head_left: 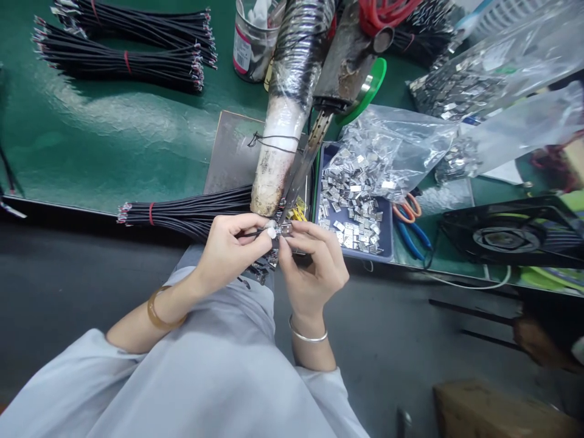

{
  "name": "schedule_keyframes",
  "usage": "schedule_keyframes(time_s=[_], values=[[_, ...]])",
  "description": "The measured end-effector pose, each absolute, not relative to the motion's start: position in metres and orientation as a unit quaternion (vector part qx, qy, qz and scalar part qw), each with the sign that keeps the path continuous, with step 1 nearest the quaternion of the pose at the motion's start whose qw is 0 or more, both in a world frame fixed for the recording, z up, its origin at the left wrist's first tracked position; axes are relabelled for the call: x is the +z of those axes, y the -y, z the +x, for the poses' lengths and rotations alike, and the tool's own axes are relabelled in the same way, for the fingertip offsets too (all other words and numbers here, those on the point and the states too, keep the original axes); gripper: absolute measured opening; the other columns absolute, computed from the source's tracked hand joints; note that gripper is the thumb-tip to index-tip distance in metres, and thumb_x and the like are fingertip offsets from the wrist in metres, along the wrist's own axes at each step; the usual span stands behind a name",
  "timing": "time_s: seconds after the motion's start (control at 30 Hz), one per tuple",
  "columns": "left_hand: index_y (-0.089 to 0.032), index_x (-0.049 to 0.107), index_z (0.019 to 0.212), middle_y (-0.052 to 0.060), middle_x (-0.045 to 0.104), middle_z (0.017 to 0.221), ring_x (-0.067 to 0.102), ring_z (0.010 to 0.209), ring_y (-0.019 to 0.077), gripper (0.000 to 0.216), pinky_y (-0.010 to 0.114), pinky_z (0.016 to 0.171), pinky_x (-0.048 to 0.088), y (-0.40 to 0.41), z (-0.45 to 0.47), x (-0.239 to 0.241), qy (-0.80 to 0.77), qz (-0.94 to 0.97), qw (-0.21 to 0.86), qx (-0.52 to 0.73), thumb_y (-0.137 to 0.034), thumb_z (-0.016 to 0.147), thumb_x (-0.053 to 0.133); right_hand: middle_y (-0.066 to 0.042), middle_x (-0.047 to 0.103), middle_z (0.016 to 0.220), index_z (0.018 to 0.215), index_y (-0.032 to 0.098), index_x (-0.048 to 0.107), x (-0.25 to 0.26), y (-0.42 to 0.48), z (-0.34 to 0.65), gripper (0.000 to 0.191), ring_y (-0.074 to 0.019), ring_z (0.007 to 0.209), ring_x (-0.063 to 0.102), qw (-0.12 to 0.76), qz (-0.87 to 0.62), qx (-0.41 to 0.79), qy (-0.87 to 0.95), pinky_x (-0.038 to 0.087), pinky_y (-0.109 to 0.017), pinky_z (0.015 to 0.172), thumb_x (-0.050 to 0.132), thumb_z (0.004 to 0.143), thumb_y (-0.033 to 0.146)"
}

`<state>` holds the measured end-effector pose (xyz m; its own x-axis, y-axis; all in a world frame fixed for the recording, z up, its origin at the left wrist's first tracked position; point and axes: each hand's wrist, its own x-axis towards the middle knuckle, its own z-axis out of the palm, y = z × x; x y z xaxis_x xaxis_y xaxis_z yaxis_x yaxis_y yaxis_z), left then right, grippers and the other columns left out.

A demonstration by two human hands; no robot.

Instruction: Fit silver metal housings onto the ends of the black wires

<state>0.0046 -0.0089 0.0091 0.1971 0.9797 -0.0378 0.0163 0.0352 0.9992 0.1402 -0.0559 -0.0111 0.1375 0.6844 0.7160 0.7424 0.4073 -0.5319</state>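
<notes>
My left hand [230, 246] is closed in a pinch on a thin black wire end, just below the tip of a soldering iron [314, 140] that slants down from the top. My right hand [312, 261] is closed on a small metal clip [286, 229], held against the wire end. The two hands meet at the table's front edge. A bundle of black wires [191, 213] with a red band lies left of my hands, and its ends run under my left fingers. A blue tray [387, 234] of several loose metal clips sits just right of my hands.
More black wire bundles [128, 45] lie at the back left on the green mat. Clear bags of metal clips [396, 143] spill over the tray. Pliers with orange and blue handles [410, 222], a black fan [506, 234], a glass jar [250, 42] and a wrapped hose [285, 109] stand nearby.
</notes>
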Motion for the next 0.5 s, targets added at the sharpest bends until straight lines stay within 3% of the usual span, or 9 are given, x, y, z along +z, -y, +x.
schedule_keyframes(time_s=[0.1,0.2,0.33,0.4,0.5], values=[[-0.011,0.075,0.066,-0.005,0.042,0.051,0.029,0.049,0.0052,0.019,0.016,0.042,0.023,0.009,0.003,0.009,-0.451,0.552,0.567,0.413,-0.025,0.072,0.062,-0.003,0.076,0.097,0.090,0.023,0.063,-0.016,0.059,0.142,0.014,-0.0158,0.089,0.076,0.537,-0.533,-0.018,0.654,0.065,-0.029,0.076,0.071,0.089,0.011],[-0.012,0.076,0.071,-0.003,0.054,0.054,0.035,0.049,0.0053,0.020,0.016,0.043,0.026,0.011,0.002,0.008,-0.441,0.573,0.571,0.389,-0.023,0.076,0.061,-0.003,0.076,0.097,0.094,0.023,0.060,-0.020,0.063,0.146,0.010,-0.0163,0.084,0.076,0.557,-0.539,0.017,0.632,0.063,-0.028,0.070,0.065,0.093,0.015],[-0.014,0.079,0.075,0.001,0.071,0.066,0.050,0.054,0.0072,0.019,0.015,0.047,0.034,0.014,-0.002,0.004,-0.397,0.657,0.506,0.394,-0.017,0.079,0.061,0.008,0.063,0.067,0.092,0.024,0.054,-0.017,0.062,0.147,0.011,-0.0088,0.050,0.062,0.535,-0.590,0.104,0.596,0.048,-0.018,0.048,0.063,0.096,0.018],[-0.013,0.078,0.074,0.001,0.070,0.064,0.049,0.052,0.0068,0.018,0.017,0.048,0.035,0.013,-0.006,0.003,-0.361,0.699,0.458,0.415,-0.014,0.079,0.061,0.013,0.049,0.055,0.089,0.025,0.051,-0.012,0.060,0.147,0.014,-0.0067,0.040,0.049,0.511,-0.595,0.177,0.594,0.040,-0.016,0.042,0.060,0.097,0.019],[-0.013,0.075,0.069,-0.001,0.063,0.057,0.042,0.048,0.0062,0.016,0.019,0.047,0.032,0.009,-0.011,0.002,-0.343,0.705,0.459,0.418,-0.013,0.079,0.062,0.010,0.054,0.065,0.089,0.024,0.052,-0.008,0.057,0.146,0.012,-0.0071,0.049,0.053,0.498,-0.577,0.191,0.619,0.046,-0.017,0.049,0.058,0.098,0.018]])
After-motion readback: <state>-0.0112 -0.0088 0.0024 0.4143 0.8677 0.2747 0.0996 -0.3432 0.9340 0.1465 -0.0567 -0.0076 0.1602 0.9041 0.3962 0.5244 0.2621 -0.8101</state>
